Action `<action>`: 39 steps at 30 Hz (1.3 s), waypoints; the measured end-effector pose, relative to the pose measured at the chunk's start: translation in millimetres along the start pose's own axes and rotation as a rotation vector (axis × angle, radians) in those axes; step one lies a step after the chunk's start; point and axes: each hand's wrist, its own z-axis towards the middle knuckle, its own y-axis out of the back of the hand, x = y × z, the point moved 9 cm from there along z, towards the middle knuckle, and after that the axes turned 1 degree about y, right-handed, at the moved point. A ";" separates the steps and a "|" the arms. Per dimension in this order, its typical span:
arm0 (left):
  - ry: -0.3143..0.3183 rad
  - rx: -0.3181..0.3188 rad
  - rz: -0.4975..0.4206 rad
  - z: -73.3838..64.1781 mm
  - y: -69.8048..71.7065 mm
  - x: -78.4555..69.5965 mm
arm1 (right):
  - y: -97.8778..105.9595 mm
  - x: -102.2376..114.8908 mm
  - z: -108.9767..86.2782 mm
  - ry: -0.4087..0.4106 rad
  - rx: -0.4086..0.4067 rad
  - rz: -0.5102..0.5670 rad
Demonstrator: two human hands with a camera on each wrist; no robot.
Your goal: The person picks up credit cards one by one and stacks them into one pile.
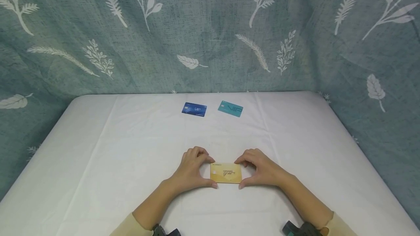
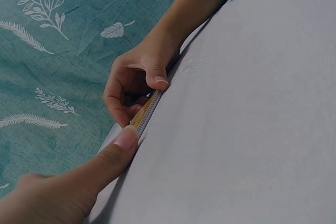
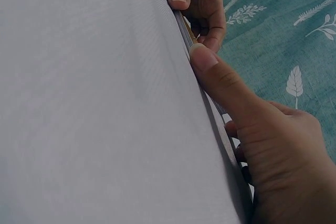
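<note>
A gold card (image 1: 226,173) lies flat near the front middle of the white table, printed side up. My left hand (image 1: 191,169) pinches its left end, thumb at the near corner and fingers at the far one. At the opposite end my right hand (image 1: 263,169) holds it the same way. Seen edge-on in the left wrist view, several thin layers make up a card stack (image 2: 149,109), with gold on top. The right wrist view also shows this layered edge (image 3: 186,30) between both thumbs. Cards under the top one are hidden from above.
Farther back on the table lie a dark blue VIP card (image 1: 194,109) and a teal VIP card (image 1: 230,108), side by side and apart. The white tablecloth (image 1: 137,137) has fold creases. A green leaf-patterned curtain (image 1: 210,39) hangs behind and beside the table.
</note>
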 end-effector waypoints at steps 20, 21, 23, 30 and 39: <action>0.010 0.001 -0.056 1.9 2.6 0.9 | 2.4 -10.6 -0.9 -0.057 -0.008 0.098; 0.012 -0.005 -0.065 1.9 2.6 1.3 | 2.6 -11.9 -1.3 -0.065 -0.012 0.112; 0.013 -0.026 -0.094 1.8 3.8 1.8 | 3.2 -13.5 -1.6 -0.075 -0.020 0.144; -0.032 -0.101 -0.131 1.2 9.0 0.6 | 5.0 -18.1 0.3 -0.123 -0.062 0.228; 0.012 -0.145 -0.199 2.5 12.7 5.3 | 22.1 4.5 8.7 -0.128 -0.136 0.247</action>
